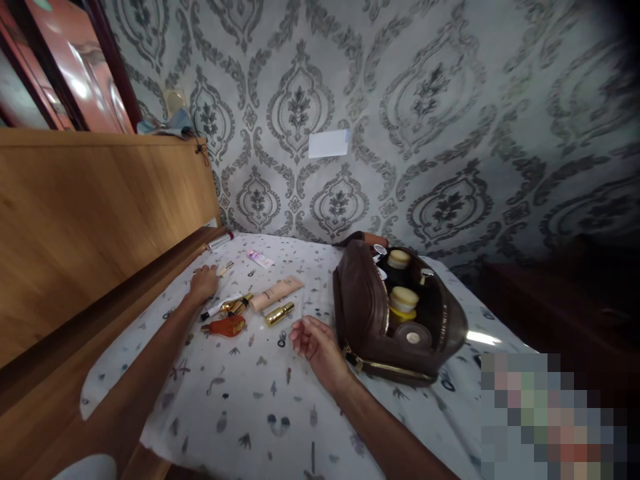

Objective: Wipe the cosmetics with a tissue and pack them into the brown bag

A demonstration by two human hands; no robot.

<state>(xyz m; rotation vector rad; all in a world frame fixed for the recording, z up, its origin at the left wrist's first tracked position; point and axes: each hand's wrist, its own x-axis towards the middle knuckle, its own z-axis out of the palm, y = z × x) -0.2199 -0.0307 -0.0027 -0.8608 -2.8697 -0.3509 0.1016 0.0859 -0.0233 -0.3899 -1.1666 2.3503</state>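
Jars (pixel 404 299) sit half-hidden in pouch (pixel 360 313) — right hand (pixel 317 347) beside it, uncurled.

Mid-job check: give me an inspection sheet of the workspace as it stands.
Surface: white patterned cloth, lying flat.
Job's things: brown pouch open, holding jars; beige tube, gold tube and orange item lie left of it.
Clutter: pink packet near the wall.
Hands: left hand flat on cloth, empty; right hand open, empty, beside pouch.
Cables: nothing seen.
Surroundings: wooden panel on left, patterned wallpaper behind.
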